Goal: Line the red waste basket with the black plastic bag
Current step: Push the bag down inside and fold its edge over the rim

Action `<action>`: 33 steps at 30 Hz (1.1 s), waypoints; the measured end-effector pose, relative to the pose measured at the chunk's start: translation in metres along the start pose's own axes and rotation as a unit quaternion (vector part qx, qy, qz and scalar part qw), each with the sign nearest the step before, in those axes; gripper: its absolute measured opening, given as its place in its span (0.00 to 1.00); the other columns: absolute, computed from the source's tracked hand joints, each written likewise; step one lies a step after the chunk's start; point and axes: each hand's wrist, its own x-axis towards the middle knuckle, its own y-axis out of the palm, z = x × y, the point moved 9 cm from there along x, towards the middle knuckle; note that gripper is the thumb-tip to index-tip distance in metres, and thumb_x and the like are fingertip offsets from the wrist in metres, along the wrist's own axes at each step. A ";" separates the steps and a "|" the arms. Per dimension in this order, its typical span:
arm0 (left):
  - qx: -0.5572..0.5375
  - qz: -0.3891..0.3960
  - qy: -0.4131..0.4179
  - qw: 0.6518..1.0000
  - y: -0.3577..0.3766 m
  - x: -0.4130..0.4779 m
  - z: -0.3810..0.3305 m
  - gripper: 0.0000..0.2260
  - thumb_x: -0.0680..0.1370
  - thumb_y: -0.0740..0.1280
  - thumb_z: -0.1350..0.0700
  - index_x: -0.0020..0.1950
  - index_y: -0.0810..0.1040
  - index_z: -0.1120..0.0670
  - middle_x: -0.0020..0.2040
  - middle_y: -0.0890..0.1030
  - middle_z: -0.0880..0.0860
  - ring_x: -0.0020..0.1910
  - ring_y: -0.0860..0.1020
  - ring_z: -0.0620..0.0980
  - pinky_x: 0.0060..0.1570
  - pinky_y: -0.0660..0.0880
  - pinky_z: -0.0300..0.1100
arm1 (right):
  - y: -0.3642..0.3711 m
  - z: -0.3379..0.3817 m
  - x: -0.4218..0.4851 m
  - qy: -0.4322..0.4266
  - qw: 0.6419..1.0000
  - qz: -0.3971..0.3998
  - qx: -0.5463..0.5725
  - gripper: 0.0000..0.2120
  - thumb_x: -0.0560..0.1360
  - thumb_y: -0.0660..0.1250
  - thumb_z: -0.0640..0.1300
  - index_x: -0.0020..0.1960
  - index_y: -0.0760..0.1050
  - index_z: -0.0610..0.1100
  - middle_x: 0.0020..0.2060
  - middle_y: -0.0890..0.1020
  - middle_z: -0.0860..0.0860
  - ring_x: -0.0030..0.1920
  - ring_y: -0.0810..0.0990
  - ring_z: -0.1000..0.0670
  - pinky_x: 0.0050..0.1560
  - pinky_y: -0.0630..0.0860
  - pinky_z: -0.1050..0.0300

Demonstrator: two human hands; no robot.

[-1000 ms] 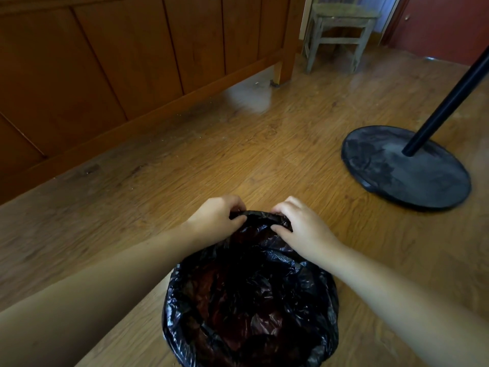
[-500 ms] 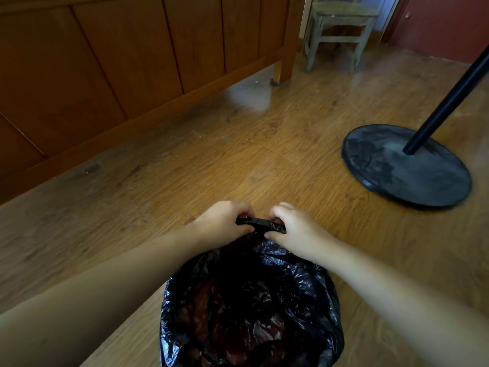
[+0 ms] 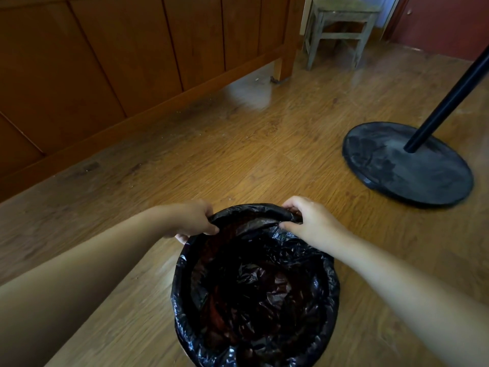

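Note:
The black plastic bag (image 3: 264, 292) sits inside the waste basket on the wooden floor, low in the middle of the view. The bag's edge is folded over the rim all round, so almost none of the red basket shows; only a dim reddish tint comes through the plastic inside. My left hand (image 3: 194, 219) grips the bag's rolled edge at the far left of the rim. My right hand (image 3: 308, 219) pinches the same edge at the far right of the rim. Between the two hands the edge is stretched across the far side.
A round black stand base (image 3: 412, 165) with a slanting black pole (image 3: 449, 102) stands on the floor to the right. A wooden panelled bed frame (image 3: 111, 62) runs along the left. A small wooden stool (image 3: 341, 30) is at the back.
My hands were close together at the far rim; now they have moved apart along it, spreading the bag's edge wider over the rim.

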 end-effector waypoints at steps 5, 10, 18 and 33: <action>0.073 -0.038 0.020 0.996 -0.007 0.000 -0.004 0.19 0.72 0.67 0.44 0.57 0.70 0.53 0.50 0.72 0.51 0.49 0.73 0.52 0.49 0.75 0.45 | -0.016 0.012 -0.004 -0.045 0.997 -0.061 0.017 0.11 0.72 0.68 0.47 0.52 0.71 0.50 0.46 0.70 0.57 0.47 0.71 0.58 0.44 0.65 0.69; 0.021 -0.212 0.209 0.955 -0.020 -0.009 -0.054 0.12 0.73 0.68 0.51 0.55 0.72 0.50 0.48 0.76 0.48 0.49 0.75 0.47 0.46 0.69 0.37 | -0.020 0.030 -0.008 -0.082 0.994 -0.077 0.007 0.07 0.73 0.66 0.46 0.50 0.75 0.47 0.46 0.71 0.56 0.47 0.72 0.56 0.46 0.66 0.65; 0.085 -0.167 0.274 0.943 0.014 -0.005 -0.093 0.12 0.75 0.65 0.59 0.59 0.75 0.54 0.57 0.77 0.53 0.56 0.74 0.51 0.52 0.67 0.37 | 0.004 0.022 -0.003 -0.022 0.999 -0.009 -0.033 0.10 0.73 0.66 0.45 0.54 0.74 0.44 0.47 0.72 0.54 0.47 0.74 0.52 0.43 0.69 0.58; -0.002 -0.118 0.166 0.979 0.001 0.003 -0.045 0.09 0.72 0.70 0.57 0.39 0.70 0.50 0.40 0.76 0.51 0.39 0.73 0.49 0.39 0.70 0.42 | 0.005 0.012 -0.006 0.017 0.996 0.081 -0.030 0.09 0.72 0.68 0.50 0.41 0.67 0.53 0.39 0.77 0.51 0.36 0.77 0.49 0.32 0.71 0.56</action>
